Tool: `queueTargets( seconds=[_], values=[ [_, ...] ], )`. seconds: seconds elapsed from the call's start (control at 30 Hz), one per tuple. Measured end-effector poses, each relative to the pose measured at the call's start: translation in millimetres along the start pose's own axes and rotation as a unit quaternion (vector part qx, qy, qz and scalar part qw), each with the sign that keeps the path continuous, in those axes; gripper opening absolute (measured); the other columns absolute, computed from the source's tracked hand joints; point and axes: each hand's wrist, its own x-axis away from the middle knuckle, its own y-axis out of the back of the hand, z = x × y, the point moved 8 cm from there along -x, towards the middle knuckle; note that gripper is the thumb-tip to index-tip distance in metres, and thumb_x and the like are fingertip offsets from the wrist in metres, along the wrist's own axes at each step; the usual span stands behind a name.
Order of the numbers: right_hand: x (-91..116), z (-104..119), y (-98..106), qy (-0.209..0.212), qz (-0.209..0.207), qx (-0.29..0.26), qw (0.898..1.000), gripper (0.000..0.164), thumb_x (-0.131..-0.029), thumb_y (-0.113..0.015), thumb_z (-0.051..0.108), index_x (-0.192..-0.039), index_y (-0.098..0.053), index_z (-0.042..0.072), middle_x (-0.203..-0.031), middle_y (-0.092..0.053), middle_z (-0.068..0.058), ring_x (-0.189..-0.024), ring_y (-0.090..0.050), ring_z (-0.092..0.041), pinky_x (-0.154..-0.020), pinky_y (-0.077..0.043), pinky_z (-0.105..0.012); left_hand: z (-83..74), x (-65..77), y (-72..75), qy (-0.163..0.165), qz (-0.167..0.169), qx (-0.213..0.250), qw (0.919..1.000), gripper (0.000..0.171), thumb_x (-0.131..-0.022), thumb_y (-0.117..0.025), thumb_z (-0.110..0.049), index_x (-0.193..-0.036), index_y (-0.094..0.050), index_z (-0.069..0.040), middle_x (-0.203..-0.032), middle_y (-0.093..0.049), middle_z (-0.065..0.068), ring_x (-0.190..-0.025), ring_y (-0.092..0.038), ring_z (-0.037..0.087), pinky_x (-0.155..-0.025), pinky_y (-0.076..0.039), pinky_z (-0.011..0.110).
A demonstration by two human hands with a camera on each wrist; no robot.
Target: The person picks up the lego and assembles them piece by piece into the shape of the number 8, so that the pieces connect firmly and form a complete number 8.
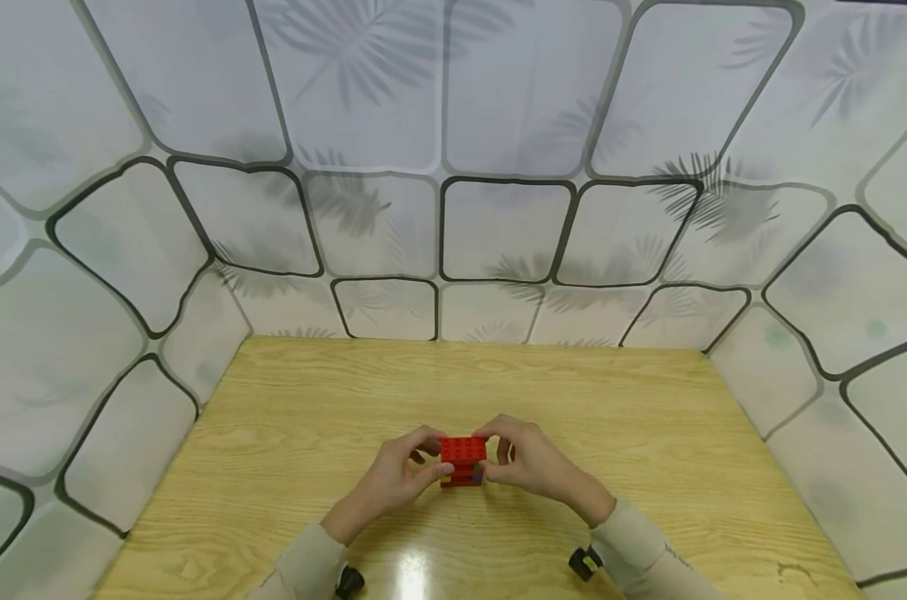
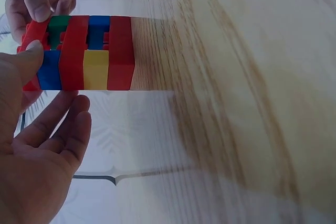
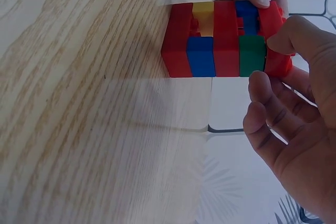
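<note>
A stack of toy building bricks stands upright on the table between the two hands. Its top is a studded red brick [image 1: 463, 450], which my left hand [image 1: 397, 471] pinches at its left end and my right hand [image 1: 532, 460] at its right end. Beneath it, a blue brick [image 2: 50, 71] and a green brick [image 3: 252, 56] sit apart, over a middle red brick [image 2: 73, 59]. Lower, a yellow brick [image 2: 96, 70] and another blue brick [image 3: 200, 57] rest on the bottom red brick [image 2: 121, 53]. Gaps show between the paired small bricks.
The wood-grain table [image 1: 333, 392] is bounded at the back and both sides by patterned pale cloth walls [image 1: 506, 225]. Small black devices [image 1: 584, 563] sit beneath the sleeves at both wrists. Light glares off the table's front part.
</note>
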Motion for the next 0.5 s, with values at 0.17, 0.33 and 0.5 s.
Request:
queueTargets(
  seconds=[0.17,0.33,0.5],
  values=[
    [-0.1,0.2,0.4,0.004,0.000,0.001,1.000,0.035,-0.092,-0.077,0.009,-0.126,-0.070,0.009,-0.110,-0.072,-0.003,-0.071,-0.056,0.001,-0.060,-0.052,-0.021,1.6,-1.6,0.4,0.003,-0.001,-0.010,0.9999,0.028,-0.099,-0.076,-0.032,-0.122,-0.069,-0.017,-0.111,-0.078,0.004,-0.102,-0.073,0.024,-0.082,-0.057,0.030],
    [-0.1,1.0,0.6,0.021,-0.004,0.007,1.000,0.035,-0.092,-0.077,0.007,-0.126,-0.070,0.005,-0.109,-0.072,-0.005,-0.071,-0.056,0.001,-0.059,-0.052,-0.020,2.6,-1.8,0.8,0.003,0.001,-0.013,0.9999,0.027,-0.099,-0.076,-0.033,-0.122,-0.069,-0.019,-0.111,-0.078,0.003,-0.102,-0.073,0.022,-0.082,-0.057,0.029],
    [0.4,1.3,0.7,0.029,-0.010,0.017,0.999,0.035,-0.091,-0.078,0.006,-0.126,-0.070,0.004,-0.110,-0.073,-0.006,-0.072,-0.056,0.001,-0.058,-0.051,-0.019,2.7,-1.5,1.0,0.001,0.002,-0.015,0.9999,0.026,-0.099,-0.075,-0.034,-0.121,-0.069,-0.020,-0.110,-0.078,0.003,-0.102,-0.073,0.023,-0.082,-0.057,0.029]
  ],
)
